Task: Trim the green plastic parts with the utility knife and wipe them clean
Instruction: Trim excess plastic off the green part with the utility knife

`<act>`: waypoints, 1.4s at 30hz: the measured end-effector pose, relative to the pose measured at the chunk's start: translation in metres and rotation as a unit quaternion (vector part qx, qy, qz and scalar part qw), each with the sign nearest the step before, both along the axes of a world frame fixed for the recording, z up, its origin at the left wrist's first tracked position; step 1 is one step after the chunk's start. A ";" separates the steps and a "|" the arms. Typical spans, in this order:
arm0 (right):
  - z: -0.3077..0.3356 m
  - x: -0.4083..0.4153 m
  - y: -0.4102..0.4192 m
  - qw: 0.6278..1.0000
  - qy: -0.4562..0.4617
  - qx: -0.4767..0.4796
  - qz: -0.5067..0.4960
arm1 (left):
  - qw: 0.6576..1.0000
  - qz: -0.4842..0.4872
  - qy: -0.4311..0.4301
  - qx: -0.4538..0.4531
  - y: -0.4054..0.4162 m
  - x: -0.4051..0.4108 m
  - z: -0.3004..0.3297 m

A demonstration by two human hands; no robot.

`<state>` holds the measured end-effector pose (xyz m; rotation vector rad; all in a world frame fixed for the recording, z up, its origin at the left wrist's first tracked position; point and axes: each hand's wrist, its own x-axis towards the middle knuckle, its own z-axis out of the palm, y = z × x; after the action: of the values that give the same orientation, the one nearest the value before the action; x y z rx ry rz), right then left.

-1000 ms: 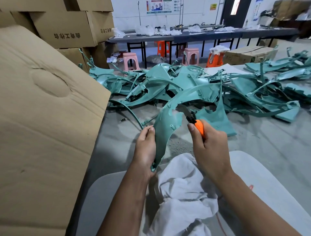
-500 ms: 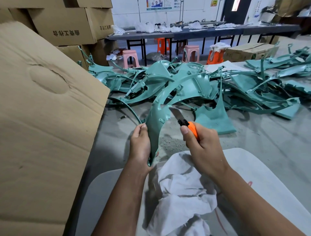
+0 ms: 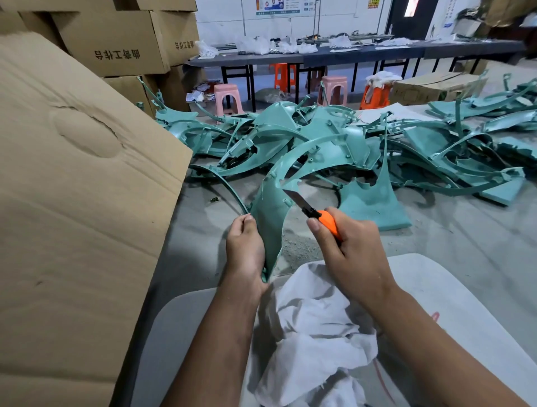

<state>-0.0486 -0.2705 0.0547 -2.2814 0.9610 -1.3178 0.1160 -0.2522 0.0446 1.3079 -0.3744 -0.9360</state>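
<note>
We work at a gray floor (image 3: 453, 247) strewn with green parts (image 3: 334, 145); cardboard boxes (image 3: 116, 40) far left. Our left hand (image 3: 245, 252) grips one green part (image 3: 270, 220), our right hand (image 3: 353, 249) clasps the knife (image 3: 316, 215).

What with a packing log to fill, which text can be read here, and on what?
"曲奇工作台", apparently, printed mirrored: box.
Print on second box: too blurred.
Poster, yellow sign: too small.
Knife, part: none visible.
</note>
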 end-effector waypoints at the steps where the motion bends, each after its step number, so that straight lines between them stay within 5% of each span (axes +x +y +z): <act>1: -0.001 0.000 0.000 1.000 0.025 -0.004 0.004 | 1.000 0.001 0.005 -0.001 -0.001 0.000 0.000; 5: -0.002 0.002 0.004 0.993 0.107 -0.006 0.049 | 1.000 0.016 0.012 0.014 -0.003 0.005 -0.003; 12: 0.001 0.000 -0.002 0.997 0.072 -0.018 -0.036 | 0.999 0.033 0.005 0.042 -0.005 0.004 -0.006; 16: -0.002 -0.003 -0.001 0.991 0.111 0.001 0.069 | 0.997 0.051 -0.010 0.048 -0.005 0.006 -0.006; 22: 0.001 -0.006 -0.005 0.996 0.075 -0.011 -0.046 | 0.991 0.104 -0.063 0.050 -0.004 0.005 -0.001; 27: 0.000 -0.008 -0.004 0.984 0.140 0.044 0.101 | 0.989 0.120 -0.074 0.048 0.000 0.005 0.003; 34: 0.000 -0.008 -0.007 0.994 0.084 -0.019 -0.073 | 0.988 0.125 -0.076 0.045 0.001 0.005 0.006; 42: -0.002 -0.011 -0.007 0.971 0.128 0.065 0.190 | 0.987 0.134 -0.082 0.040 0.005 0.010 0.010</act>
<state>-0.0600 -0.2770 0.0532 -2.4140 0.6163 -0.7944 0.1258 -0.2467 0.0549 1.4733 -0.2803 -0.6261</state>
